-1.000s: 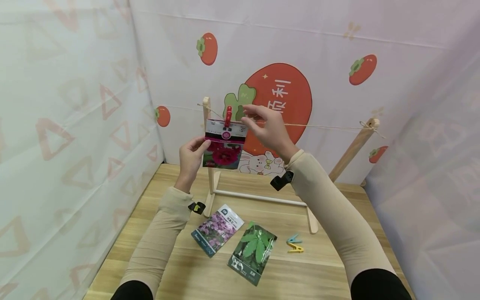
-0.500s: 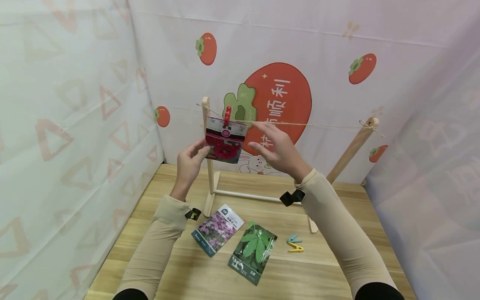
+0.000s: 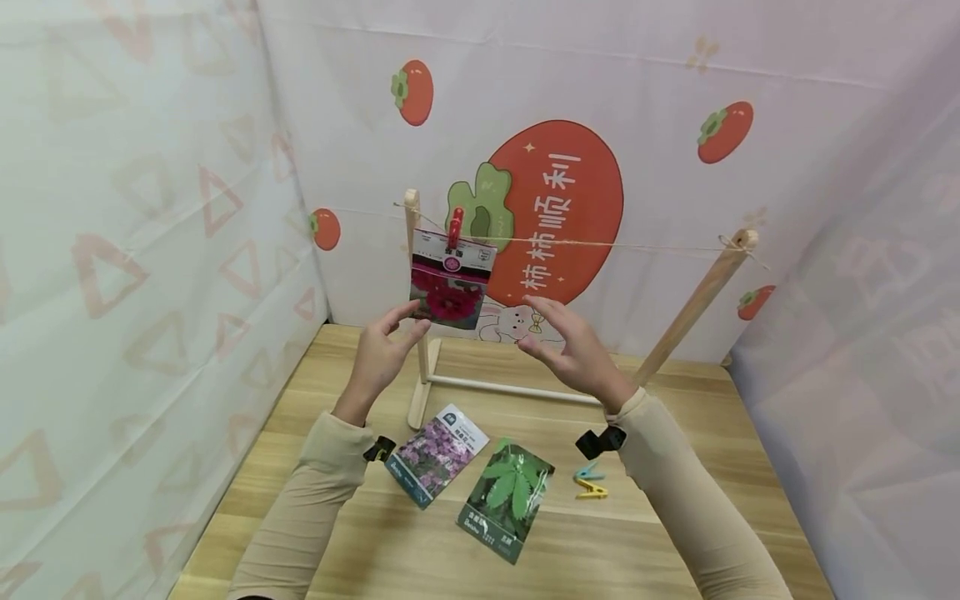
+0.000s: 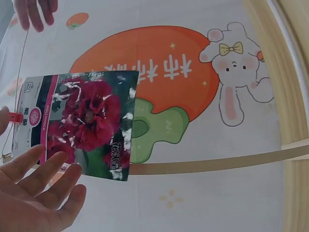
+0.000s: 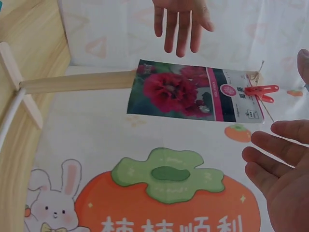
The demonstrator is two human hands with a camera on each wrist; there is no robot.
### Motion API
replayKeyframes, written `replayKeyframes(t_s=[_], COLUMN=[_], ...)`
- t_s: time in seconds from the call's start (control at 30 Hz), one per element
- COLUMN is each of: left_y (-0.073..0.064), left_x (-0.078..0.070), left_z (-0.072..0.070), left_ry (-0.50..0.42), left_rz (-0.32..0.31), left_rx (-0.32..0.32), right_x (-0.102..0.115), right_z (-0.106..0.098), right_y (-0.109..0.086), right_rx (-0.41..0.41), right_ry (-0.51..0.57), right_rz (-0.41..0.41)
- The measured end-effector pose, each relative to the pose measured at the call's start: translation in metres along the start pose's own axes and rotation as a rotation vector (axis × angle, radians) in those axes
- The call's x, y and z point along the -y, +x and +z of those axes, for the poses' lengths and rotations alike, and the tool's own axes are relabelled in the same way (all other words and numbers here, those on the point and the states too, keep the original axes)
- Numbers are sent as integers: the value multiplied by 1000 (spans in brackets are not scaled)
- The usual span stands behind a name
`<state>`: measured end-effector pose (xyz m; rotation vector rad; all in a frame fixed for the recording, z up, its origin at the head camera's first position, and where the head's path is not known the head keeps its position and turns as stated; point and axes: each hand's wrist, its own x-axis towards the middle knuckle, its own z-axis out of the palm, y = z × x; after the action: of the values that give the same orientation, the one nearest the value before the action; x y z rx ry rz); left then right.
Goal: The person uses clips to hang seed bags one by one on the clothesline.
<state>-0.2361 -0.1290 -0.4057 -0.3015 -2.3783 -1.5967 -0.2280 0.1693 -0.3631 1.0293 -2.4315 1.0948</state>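
Observation:
A hollyhock seed packet (image 3: pixel 450 287) with dark red flowers hangs from a thin string (image 3: pixel 585 242). At its top edge a red clothespin (image 3: pixel 455 227) clips it to the string, also plain in the right wrist view. My left hand (image 3: pixel 381 354) is beside the packet's lower left corner, fingers loosely extended and holding nothing; the right wrist view shows a small gap between those fingers and the packet (image 5: pixel 178 92). To the right and lower, my right hand (image 3: pixel 573 350) hovers in the air with relaxed fingers, apart from packet and string.
The string runs between the posts of a wooden rack (image 3: pixel 693 304). On the table (image 3: pixel 637 542) lie a purple-flower seed packet (image 3: pixel 438 454), a green-leaf seed packet (image 3: pixel 508 500), a blue clothespin (image 3: pixel 589 473) and a yellow clothespin (image 3: pixel 591 491). A printed cloth backdrop (image 3: pixel 570 50) stands behind.
My right hand has left the string near the clothespin and moved down and right. My left hand has let go of the packet's left edge and lowered slightly. The packet stays hanging.

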Motion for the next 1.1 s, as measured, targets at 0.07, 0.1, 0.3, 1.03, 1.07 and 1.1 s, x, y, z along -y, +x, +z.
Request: replayKeyframes(t_s=[0.07, 0.1, 0.3, 1.03, 1.07, 1.1], left_y=[-3, -6, -18, -53, -54, -55], left_x=[3, 5, 20, 67, 69, 72], left_z=[2, 3, 11, 36, 37, 39], left_ry=[-10, -17, -27, -14, -15, -9], left_rz=[-7, -14, -24, -142, -151, -154], left_rx=[19, 29, 107, 134, 136, 139], right_x=[-4, -6, -15, -42, -43, -44], right_z=[4, 6, 18, 42, 44, 46], right_y=[-9, -13, -27, -82, -84, -86], right_rx=[-10, -17, -27, -65, -62, -57], right_ry=[15, 20, 36, 26, 26, 28], right_rz=[4, 5, 42, 260, 273, 289])
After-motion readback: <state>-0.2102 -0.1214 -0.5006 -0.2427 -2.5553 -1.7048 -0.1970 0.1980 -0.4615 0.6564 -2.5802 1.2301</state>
